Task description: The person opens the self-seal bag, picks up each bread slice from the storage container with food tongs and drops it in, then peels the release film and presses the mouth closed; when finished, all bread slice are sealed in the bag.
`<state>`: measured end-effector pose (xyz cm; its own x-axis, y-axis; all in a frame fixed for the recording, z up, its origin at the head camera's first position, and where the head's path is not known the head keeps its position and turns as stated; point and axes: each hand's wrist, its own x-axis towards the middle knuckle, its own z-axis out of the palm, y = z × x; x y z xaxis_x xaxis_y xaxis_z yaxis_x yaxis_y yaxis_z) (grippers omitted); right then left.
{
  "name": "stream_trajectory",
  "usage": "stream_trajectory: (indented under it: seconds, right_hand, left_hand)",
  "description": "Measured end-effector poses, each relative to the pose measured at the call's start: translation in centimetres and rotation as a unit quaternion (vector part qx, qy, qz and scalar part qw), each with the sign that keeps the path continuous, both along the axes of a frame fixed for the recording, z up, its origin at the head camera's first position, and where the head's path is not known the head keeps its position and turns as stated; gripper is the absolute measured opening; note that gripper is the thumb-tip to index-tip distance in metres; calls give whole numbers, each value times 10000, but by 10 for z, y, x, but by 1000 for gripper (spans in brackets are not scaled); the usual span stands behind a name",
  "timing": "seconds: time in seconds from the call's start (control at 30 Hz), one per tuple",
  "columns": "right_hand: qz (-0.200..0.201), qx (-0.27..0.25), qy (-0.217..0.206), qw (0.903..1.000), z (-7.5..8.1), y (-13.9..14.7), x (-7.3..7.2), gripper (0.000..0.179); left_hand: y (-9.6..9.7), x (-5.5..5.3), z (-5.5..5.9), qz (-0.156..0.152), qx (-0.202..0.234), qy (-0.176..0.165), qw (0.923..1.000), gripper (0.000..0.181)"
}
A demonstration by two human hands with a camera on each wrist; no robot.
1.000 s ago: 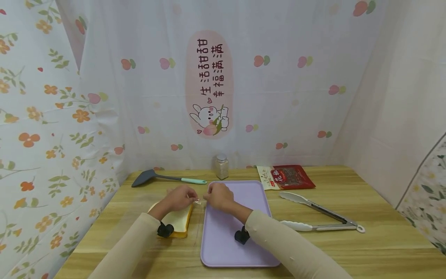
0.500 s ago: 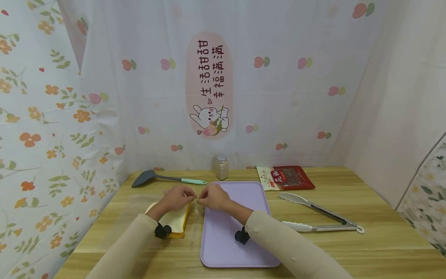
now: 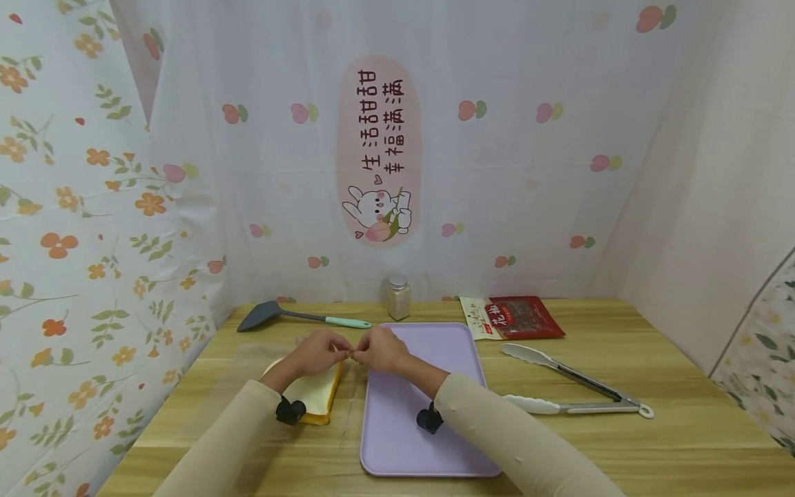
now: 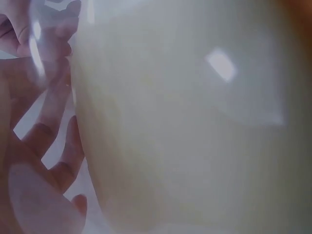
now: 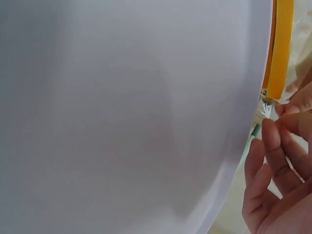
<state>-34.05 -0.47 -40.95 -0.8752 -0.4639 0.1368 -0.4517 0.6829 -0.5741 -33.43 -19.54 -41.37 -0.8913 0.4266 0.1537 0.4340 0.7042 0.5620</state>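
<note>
A cream bread slice (image 3: 319,393) with an orange-yellow crust lies left of the lilac tray (image 3: 422,449). Clear plastic film covers it, showing as glare over the cream surface (image 4: 170,136) in the left wrist view. My left hand (image 3: 313,353) is above the slice's far end, its thumb and forefinger pinching the film. Meeting it fingertip to fingertip, my right hand (image 3: 381,351) reaches over the tray's left rim and pinches there too. A crinkled bit of film (image 5: 266,109) shows at the fingertips in the right wrist view. Whether the film is a bag or a sheet, I cannot tell.
Behind the hands lie a grey spatula with a mint handle (image 3: 310,318) and a lidded glass jar (image 3: 398,298). A red and cream packet (image 3: 515,317) is at the back right. Spread tongs (image 3: 580,376) lie right of the tray. Curtains enclose the table.
My right hand has moved left, so its fingertips now meet the left hand's. The shiny bit of film seen between the hands in the head view is now hidden there.
</note>
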Motion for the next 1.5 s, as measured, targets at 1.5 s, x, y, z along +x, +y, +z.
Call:
stream_trajectory:
  seconds: [1.5]
  right_hand:
    - [-80,-200,-232,9995,0,1,-5,18]
  left_hand:
    - [3,6,6,115,-157,-36,9998,17]
